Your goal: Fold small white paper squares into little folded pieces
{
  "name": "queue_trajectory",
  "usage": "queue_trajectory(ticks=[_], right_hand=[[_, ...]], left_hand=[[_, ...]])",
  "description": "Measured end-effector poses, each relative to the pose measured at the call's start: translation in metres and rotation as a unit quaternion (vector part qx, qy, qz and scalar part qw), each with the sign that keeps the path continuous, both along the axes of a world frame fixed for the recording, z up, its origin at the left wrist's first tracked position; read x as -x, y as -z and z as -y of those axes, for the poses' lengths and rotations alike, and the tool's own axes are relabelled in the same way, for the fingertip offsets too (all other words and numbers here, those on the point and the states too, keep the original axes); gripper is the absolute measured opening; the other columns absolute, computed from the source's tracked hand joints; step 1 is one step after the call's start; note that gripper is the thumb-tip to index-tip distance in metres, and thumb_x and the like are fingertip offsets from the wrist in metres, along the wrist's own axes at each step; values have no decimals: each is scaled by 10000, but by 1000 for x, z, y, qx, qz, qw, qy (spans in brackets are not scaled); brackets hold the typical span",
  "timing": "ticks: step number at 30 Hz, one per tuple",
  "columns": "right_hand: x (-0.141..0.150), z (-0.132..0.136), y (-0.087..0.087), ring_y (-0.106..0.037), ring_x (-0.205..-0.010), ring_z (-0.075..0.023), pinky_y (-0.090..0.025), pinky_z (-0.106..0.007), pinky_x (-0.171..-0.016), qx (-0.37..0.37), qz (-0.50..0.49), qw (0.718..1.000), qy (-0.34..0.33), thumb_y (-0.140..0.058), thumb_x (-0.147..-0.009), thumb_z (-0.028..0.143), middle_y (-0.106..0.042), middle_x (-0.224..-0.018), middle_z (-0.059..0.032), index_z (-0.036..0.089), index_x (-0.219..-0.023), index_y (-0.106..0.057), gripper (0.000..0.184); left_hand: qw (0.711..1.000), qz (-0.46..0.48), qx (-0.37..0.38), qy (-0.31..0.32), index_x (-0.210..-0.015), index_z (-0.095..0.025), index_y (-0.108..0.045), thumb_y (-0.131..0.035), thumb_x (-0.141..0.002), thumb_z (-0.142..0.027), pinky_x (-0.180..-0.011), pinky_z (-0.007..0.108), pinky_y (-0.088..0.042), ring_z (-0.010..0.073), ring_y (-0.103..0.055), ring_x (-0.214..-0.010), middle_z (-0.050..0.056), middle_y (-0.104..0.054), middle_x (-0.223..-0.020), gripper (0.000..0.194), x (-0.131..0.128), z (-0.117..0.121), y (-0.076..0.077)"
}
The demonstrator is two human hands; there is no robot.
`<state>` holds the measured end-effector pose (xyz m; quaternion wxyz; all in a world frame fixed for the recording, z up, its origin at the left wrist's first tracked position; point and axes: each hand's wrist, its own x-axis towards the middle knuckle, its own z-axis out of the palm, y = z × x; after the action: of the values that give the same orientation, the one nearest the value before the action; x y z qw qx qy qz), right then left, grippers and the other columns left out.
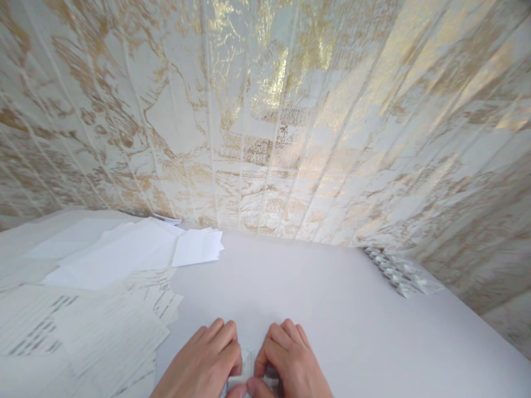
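Note:
Both of my hands rest at the bottom edge of the head view, on a white table (315, 298). My left hand (205, 362) and my right hand (288, 359) have their fingers curled down and pressed together on a small folded piece of white paper (248, 369) between them. Only a sliver of that paper shows between the fingertips; the rest is hidden under my hands and cut off by the frame.
Loose printed and blank paper sheets (95, 298) lie spread over the table's left side. A small stack of white squares (197, 247) sits near the wall. Several small folded paper pieces (398, 272) lie in a row at right. A gold-and-white marbled wall (265, 110) rises behind.

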<state>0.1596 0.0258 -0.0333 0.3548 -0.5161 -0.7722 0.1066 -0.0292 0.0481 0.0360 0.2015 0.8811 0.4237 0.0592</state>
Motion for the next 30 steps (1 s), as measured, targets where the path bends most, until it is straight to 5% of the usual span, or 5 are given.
queue_trajectory(ticks=[8, 15, 23, 30], right_hand=[[-4, -2, -7, -484, -695, -181, -311, -305, -664, 20, 42, 999, -23, -952, -471, 219, -563, -709, 36, 212, -668, -590, 412], [-10, -3, -33, -557, -761, -191, -372, -306, -714, 81, 95, 990, -67, -797, -689, 121, -620, -778, 20, 222, -739, -626, 204], [-3, -2, -37, -564, -744, -208, -370, -317, -711, 92, 123, 987, -37, -765, -621, 112, -610, -765, 16, 215, -721, -566, 246], [-18, -4, -52, -563, -812, -199, -405, -333, -810, 201, 45, 975, -85, -504, -536, 20, -605, -825, 25, 237, -923, -568, 448]], left_hand=[[1000, 17, 8, -16, -769, -188, -609, -530, -725, -60, -779, 358, -383, 249, -537, -931, 43, -615, -958, 157, -3, 2, -3], [999, 11, -45, -26, -721, -188, -568, -546, -737, -62, -763, 363, -357, 243, -521, -929, 43, -604, -937, 129, -6, 6, 0], [996, 25, -76, -46, -802, -203, -565, -515, -642, -52, -790, 401, -372, 263, -514, -914, 43, -603, -935, 226, -9, 8, 10], [995, 91, -27, -32, -998, -251, -563, -490, -575, -22, -855, 384, -420, 243, -544, -976, 11, -623, -1066, 486, 5, 2, 17]])
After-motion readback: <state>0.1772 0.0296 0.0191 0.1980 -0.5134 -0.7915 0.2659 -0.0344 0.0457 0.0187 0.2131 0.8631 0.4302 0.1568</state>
